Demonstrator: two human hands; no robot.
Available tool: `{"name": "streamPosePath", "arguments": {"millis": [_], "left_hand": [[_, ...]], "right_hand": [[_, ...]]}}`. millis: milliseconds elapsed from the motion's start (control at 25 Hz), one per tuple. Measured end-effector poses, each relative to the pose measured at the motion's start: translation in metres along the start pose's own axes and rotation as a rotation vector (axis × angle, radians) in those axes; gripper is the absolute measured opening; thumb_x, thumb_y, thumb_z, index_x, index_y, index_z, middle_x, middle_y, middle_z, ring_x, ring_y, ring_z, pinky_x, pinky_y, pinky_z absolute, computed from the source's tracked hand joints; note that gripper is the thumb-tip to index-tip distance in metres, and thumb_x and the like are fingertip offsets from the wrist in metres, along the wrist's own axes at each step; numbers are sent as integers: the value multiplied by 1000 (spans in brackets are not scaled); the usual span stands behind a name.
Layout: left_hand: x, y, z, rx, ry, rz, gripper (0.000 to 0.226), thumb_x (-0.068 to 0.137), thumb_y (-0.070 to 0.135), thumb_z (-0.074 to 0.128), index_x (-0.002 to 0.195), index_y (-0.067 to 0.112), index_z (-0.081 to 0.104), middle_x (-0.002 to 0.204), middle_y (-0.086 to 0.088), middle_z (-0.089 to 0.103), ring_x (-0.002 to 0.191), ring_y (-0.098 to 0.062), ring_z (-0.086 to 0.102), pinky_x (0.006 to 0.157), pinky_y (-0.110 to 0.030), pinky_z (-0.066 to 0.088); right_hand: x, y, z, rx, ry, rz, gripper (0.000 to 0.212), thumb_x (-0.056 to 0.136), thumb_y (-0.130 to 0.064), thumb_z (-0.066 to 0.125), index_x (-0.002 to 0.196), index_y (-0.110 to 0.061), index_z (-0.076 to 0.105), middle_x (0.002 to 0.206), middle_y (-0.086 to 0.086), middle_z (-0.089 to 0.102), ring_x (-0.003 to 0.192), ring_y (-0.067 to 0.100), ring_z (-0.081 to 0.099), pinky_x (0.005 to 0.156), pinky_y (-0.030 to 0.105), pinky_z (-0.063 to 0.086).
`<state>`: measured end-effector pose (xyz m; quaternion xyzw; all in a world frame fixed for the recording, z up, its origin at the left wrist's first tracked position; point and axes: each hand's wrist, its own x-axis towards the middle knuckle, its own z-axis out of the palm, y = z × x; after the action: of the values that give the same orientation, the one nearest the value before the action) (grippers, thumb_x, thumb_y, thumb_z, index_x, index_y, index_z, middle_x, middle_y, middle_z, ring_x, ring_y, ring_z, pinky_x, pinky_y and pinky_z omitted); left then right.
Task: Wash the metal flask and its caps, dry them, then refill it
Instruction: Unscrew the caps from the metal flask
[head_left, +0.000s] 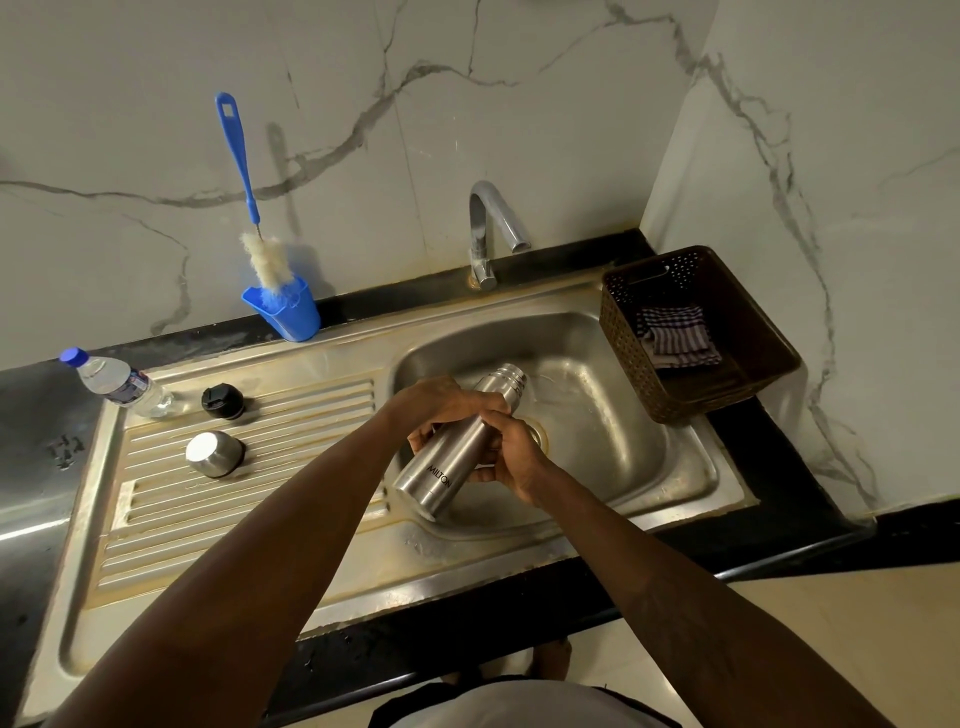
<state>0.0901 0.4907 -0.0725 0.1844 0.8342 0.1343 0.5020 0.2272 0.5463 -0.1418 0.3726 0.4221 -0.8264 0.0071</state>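
Steel drainboard (249, 525) carries black cap (223, 401), metal cap (214, 453), water bottle (117, 384), blue brush holder (284, 312); brown basket (696, 332) on black tabletop (769, 457).

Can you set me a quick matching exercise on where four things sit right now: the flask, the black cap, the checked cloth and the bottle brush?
Things:
1. metal flask
2. black cap
3. checked cloth
4. bottle brush

Places:
A. standing in the blue holder against the wall
B. lying in the brown basket
C. on the ridged draining board
D. held tilted over the sink basin by the left hand and right hand

Pairs: 1-D, 2-C, 3-B, 4-A
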Motion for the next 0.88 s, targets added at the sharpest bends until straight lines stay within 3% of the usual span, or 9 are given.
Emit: {"name": "streamPosePath", "arguments": {"millis": [120,320,600,880], "left_hand": [[-1,1,-1,-13,-11,-8,70,73,64,82,117,16,57,107,-17,70,93,-35,72,90,-54,61],[-6,4,-1,12,-22,-9,66,77,63,79,116,15,57,104,-17,70,90,-35,73,86,-51,62],[-12,6,-1,22,-38,-9,67,78,65,78,117,14,58,106,-18,70,93,-37,73,88,-54,61],[-13,7,-2,53,-55,-21,76,74,71,76,122,14,60,111,-19,70,95,-40,74,86,-54,62]], "right_hand": [[1,-1,0,3,0,8,34,102,-39,54,120,-11,59,114,18,70,106,33,70,81,49,61],[1,1,-1,8,-1,17,37,101,-41,54,122,-10,58,114,19,69,105,32,70,81,48,61],[3,3,-2,2,15,24,38,100,-44,55,118,-10,59,112,19,70,104,33,70,94,55,58],[-2,3,-1,20,18,39,55,97,-48,57,131,-4,57,119,22,70,108,34,71,88,49,61]]}}
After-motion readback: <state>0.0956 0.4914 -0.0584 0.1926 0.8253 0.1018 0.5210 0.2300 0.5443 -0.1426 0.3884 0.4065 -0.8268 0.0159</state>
